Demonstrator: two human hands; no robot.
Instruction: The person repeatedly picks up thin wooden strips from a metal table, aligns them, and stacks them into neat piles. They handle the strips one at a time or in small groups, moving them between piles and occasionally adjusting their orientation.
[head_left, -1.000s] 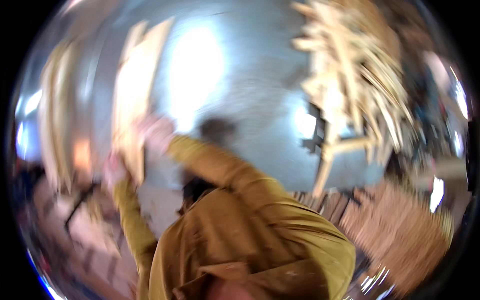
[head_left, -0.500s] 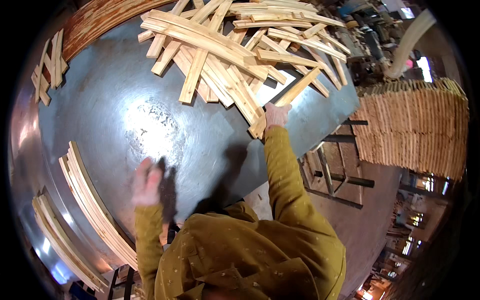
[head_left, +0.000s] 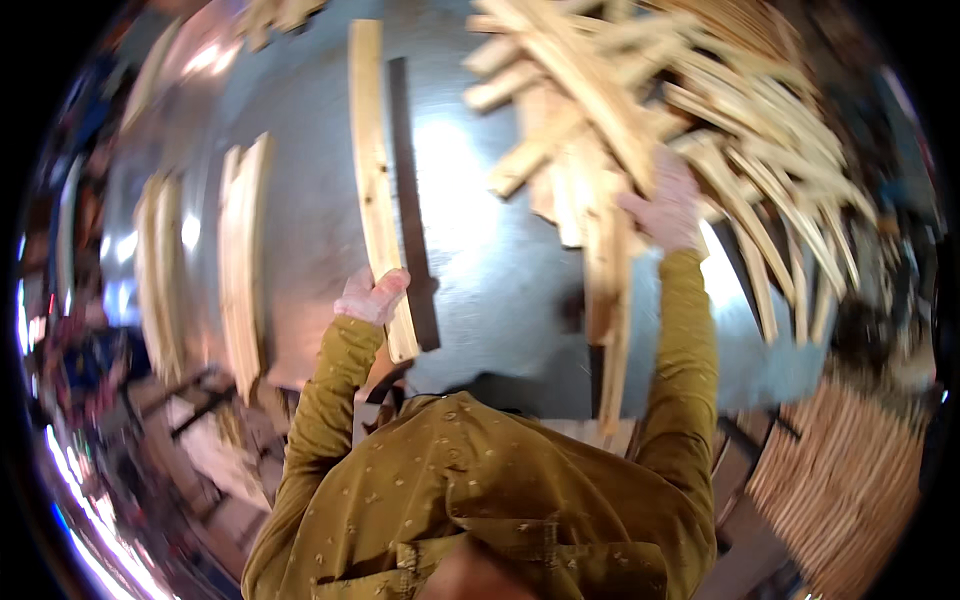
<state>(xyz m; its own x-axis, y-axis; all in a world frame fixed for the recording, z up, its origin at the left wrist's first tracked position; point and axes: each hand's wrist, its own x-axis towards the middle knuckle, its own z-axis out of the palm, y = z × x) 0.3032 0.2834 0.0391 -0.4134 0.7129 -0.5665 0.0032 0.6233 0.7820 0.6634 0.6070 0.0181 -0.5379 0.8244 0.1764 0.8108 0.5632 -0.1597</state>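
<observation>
A long pale wooden slat [head_left: 374, 165] is in my left hand [head_left: 371, 297], gripped near its near end. It points away from me above the metal table, and a dark strip of shadow runs beside it. My right hand [head_left: 668, 205] is at the near side of a heap of loose wooden slats [head_left: 575, 85], by the end of a slat lying across the top. Its thumb stands apart from the fingers, which are slightly blurred. Below that hand, several slats [head_left: 604, 290] point toward me, one reaching past the table's near edge.
Two bundles of slats [head_left: 243, 265] [head_left: 160, 275] lie on the left of the metal table [head_left: 480, 290]. More slat ends [head_left: 280, 15] show at the far left edge. A tall stack of wood pieces [head_left: 840, 480] stands off the table at the near right.
The view has turned, so the heap appears farther right. My left hand, bare before, now grips a slat. My right hand has left the slat it held and is at the heap.
</observation>
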